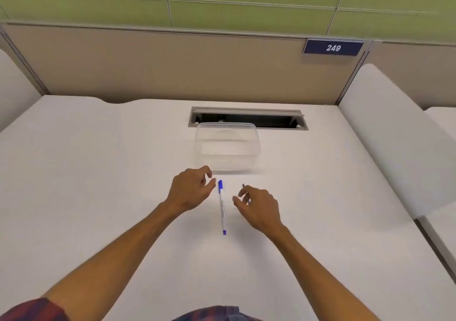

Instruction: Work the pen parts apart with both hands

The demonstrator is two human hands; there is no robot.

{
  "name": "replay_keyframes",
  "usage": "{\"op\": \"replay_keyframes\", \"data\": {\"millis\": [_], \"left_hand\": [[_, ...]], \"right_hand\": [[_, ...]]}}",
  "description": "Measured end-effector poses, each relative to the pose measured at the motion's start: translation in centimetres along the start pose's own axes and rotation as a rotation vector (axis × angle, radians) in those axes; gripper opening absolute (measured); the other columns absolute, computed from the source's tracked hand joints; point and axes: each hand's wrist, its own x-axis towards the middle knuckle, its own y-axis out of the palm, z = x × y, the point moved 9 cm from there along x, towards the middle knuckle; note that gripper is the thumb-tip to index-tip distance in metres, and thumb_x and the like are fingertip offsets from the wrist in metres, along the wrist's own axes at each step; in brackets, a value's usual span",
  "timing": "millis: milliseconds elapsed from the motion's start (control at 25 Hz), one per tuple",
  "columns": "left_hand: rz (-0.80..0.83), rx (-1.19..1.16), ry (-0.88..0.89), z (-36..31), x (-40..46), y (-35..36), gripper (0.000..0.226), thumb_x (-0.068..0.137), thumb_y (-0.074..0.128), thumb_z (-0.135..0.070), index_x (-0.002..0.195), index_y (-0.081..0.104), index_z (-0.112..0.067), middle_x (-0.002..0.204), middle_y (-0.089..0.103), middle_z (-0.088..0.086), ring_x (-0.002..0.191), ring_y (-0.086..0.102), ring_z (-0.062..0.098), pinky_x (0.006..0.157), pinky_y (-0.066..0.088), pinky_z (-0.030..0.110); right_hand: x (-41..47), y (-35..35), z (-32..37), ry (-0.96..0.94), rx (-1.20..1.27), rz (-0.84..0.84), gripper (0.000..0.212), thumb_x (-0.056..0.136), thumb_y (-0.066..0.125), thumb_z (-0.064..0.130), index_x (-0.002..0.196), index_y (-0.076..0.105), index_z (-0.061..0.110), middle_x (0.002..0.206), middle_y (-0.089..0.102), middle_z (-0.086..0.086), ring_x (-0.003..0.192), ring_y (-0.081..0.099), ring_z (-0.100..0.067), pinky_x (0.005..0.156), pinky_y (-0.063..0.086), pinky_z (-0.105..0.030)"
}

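A white pen with a blue cap (222,207) lies on the white desk (98,172), pointing away from me, between my two hands. My left hand (191,188) hovers just left of the pen's cap with its fingers loosely curled and holds nothing. My right hand (257,206) hovers right of the pen, fingers loosely curled too. A thin dark stick (243,186) pokes out from behind the right fingers; I cannot tell whether the hand touches it. A clear plastic container (228,148) stands just beyond both hands.
A grey cable slot (248,118) is cut into the desk behind the container. A beige partition with a blue plate reading 249 (333,47) closes the back. White dividers (385,133) rise on both sides.
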Motion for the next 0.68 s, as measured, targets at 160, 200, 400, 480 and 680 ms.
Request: {"op": "replay_keyframes", "data": {"millis": [160,200,400,480,680], "left_hand": [[0.076,0.046,-0.034,1.0,-1.8,2.1,0.014,0.089,0.056,-0.036,0.095,0.06,-0.024,0.07,0.064,-0.005,0.065,0.058,0.015,0.059,0.039,0.025],[0.088,0.047,-0.031,1.3,-2.2,2.5,0.015,0.089,0.056,-0.036,0.096,0.06,-0.024,0.072,0.064,-0.006,0.066,0.058,0.014,0.061,0.041,0.026],[0.131,0.051,0.022,1.7,-3.4,4.4,0.02,0.091,0.054,-0.035,0.108,0.06,-0.028,0.098,0.062,-0.013,0.082,0.061,0.011,0.066,0.038,0.023],[0.17,0.075,0.069,1.7,-3.9,5.5,0.027,0.092,0.052,-0.032,0.118,0.059,-0.028,0.117,0.06,-0.011,0.095,0.061,0.012,0.07,0.043,0.024],[0.273,0.136,0.208,0.6,-4.3,7.7,0.04,0.096,0.05,-0.025,0.136,0.053,-0.026,0.152,0.04,0.001,0.137,0.038,0.019,0.106,0.036,0.035]], "right_hand": [[-1.7,4.2,0.1,0.029,-0.103,0.141,0.034,0.086,0.058,0.057,0.093,0.065,0.025,0.085,0.071,0.005,0.08,0.065,-0.021,0.071,0.047,-0.03],[-2.0,5.0,0.1,0.033,-0.124,0.156,0.036,0.086,0.056,0.059,0.088,0.062,0.024,0.083,0.069,0.005,0.078,0.063,-0.021,0.069,0.045,-0.03],[-3.2,7.3,0.7,-0.03,-0.246,0.203,0.043,0.091,0.05,0.06,0.08,0.049,0.019,0.079,0.059,0.001,0.069,0.051,-0.02,0.064,0.037,-0.03],[-3.4,7.3,0.9,-0.041,-0.252,0.186,0.036,0.094,0.049,0.053,0.082,0.046,0.019,0.081,0.056,0.002,0.07,0.049,-0.019,0.064,0.035,-0.03],[-3.6,5.8,0.8,-0.024,-0.177,0.109,0.028,0.099,0.043,0.043,0.082,0.047,0.021,0.086,0.065,0.001,0.068,0.048,-0.017,0.058,0.03,-0.026]]}}
